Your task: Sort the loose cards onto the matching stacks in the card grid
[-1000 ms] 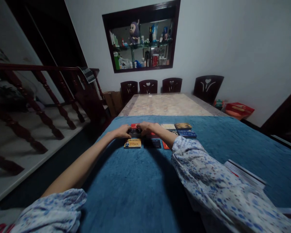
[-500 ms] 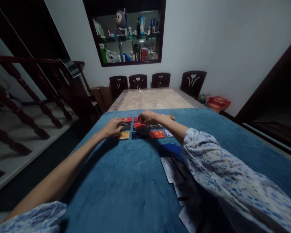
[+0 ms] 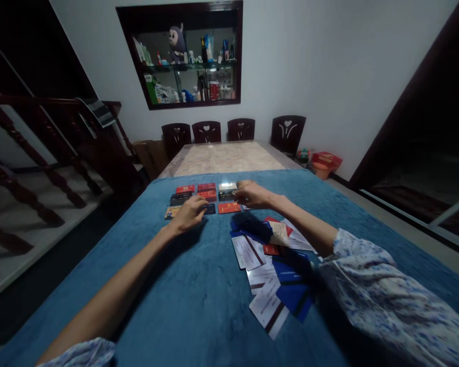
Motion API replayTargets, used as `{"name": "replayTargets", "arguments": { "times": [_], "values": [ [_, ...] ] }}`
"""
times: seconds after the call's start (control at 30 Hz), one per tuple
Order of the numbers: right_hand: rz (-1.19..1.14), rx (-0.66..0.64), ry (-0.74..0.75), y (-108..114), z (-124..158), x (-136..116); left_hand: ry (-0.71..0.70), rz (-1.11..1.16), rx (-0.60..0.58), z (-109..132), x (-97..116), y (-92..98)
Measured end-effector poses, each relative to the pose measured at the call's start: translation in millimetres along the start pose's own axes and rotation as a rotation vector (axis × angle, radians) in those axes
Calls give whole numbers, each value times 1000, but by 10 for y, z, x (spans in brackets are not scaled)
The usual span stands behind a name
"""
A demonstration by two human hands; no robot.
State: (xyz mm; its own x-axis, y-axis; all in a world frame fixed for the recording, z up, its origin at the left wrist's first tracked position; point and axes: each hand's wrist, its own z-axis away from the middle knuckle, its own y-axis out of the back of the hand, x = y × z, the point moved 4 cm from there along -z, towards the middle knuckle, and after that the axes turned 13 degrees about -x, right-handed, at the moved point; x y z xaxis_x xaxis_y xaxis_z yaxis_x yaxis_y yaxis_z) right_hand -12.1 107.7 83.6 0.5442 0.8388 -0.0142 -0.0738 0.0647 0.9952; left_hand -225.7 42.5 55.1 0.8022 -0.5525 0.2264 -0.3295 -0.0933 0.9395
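Bank-type cards lie in short rows on the blue cloth. My left hand (image 3: 190, 214) is over the front row, thumb and fingers slightly apart at the dark blue card (image 3: 211, 208), beside a yellow card (image 3: 171, 212). My right hand (image 3: 252, 194) is closed at the right end of the rows, close to a black card (image 3: 225, 195); its fingertips hide whatever is between them. An orange-red card (image 3: 229, 207) lies between the hands, with red cards (image 3: 206, 187) behind. Beneath my right forearm spreads a loose pile of white cards (image 3: 270, 308) and blue cards (image 3: 290, 272).
The blue cloth (image 3: 183, 300) covers the near part of the long table, whose patterned top (image 3: 225, 155) shows beyond. Dark chairs (image 3: 240, 129) stand at the far end. A stair railing (image 3: 23, 137) runs along the left, and a red bag (image 3: 326, 161) sits by the right wall.
My right hand has moved from the middle column to the right end of the rows. My left hand has shifted right to the dark blue card. The view has turned right, uncovering more of the loose pile.
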Motion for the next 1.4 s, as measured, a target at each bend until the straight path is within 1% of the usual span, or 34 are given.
{"name": "replayTargets", "arguments": {
  "times": [0.1, 0.2, 0.37, 0.43, 0.53, 0.63, 0.73, 1.03, 1.27, 1.4],
  "values": [
    [-58, 32, 2, -95, 232, 42, -39, 34, 1, -24, 174, -122],
    [-95, 45, -52, -198, 484, 77, -65, 63, 15, -58, 353, -253],
    [-132, 50, -123, -390, 876, 125, -133, 86, -21, -155, 697, -491],
    [-146, 36, -150, -477, 991, 159, -166, 92, -37, -205, 813, -582],
    [-188, 49, -159, -576, 1108, 205, -183, 97, -32, -276, 921, -692],
    [-229, 72, -147, -620, 1159, 221, -167, 97, -53, -327, 973, -776],
    [-250, 73, -116, -622, 1156, 186, -145, 88, -78, -345, 994, -824],
    [-228, 7, -26, -648, 1090, -4, -135, 116, -116, -334, 951, -861],
    [-185, -16, -30, -674, 1066, -51, -111, 158, -166, -344, 921, -888],
    [-195, -17, -60, -675, 1055, -61, -115, 131, -167, -343, 926, -892]
  ]
}}
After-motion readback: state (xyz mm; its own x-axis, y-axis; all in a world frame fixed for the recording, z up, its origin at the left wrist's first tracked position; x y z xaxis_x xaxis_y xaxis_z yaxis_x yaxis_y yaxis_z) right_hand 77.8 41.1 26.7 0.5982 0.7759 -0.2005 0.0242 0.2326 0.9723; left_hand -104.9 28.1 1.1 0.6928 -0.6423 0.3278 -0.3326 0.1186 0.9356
